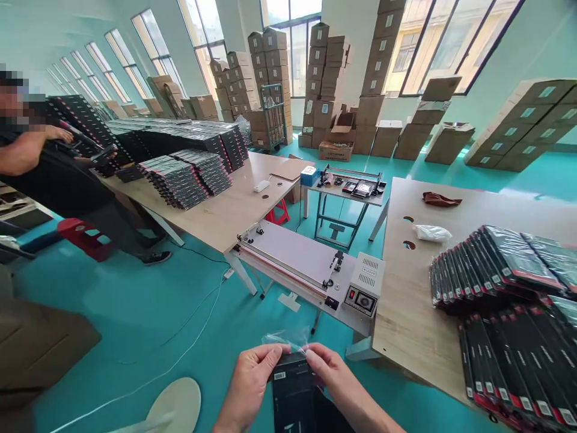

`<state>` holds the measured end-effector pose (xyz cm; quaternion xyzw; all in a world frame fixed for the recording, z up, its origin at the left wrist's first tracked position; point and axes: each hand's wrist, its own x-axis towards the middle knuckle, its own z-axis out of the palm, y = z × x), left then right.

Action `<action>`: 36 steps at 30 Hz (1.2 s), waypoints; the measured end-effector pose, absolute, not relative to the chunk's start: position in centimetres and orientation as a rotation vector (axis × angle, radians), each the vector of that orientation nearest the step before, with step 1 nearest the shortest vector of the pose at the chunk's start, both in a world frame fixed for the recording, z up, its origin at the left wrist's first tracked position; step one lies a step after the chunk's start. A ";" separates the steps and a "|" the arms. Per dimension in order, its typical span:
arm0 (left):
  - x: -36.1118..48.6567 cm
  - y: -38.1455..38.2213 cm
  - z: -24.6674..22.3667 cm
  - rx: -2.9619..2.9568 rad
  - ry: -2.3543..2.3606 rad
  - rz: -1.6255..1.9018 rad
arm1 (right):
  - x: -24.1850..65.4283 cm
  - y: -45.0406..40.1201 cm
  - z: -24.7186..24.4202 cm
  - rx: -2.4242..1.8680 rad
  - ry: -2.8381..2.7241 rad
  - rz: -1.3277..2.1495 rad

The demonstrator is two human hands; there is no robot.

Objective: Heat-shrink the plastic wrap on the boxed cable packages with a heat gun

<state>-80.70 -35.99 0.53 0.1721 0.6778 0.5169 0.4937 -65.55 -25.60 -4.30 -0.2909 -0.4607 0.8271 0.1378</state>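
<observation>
A flat black package with a small white label hangs upright at the bottom centre, inside a clear plastic bag whose loose end rises above it. My left hand pinches the bag at the package's top left corner, thumb against fingers. On the right side, my right hand pinches the same film near the top right corner. Just beyond both hands stands a long sealing machine with a white bed and a control box at its right end.
Wrapped black packages are stacked on the right table, near a white plastic bundle. More stacks fill the left table. A person stands at far left. A round stool seat is low left.
</observation>
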 end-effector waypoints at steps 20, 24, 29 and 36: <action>-94.4 -21.7 -4.8 0.048 1.523 1.215 | -79.1 -14.4 -11.5 -1.123 -0.926 2.198; -97.6 -19.5 -9.3 -0.032 1.441 1.140 | -79.4 -16.1 -15.0 -1.259 -0.841 2.247; -100.4 -19.0 -14.3 -0.022 1.356 0.911 | -81.4 -21.8 -17.3 -1.351 -0.652 2.244; -105.9 -18.6 -16.7 -0.057 1.431 0.767 | -85.1 -25.6 -19.0 -1.451 -0.330 2.132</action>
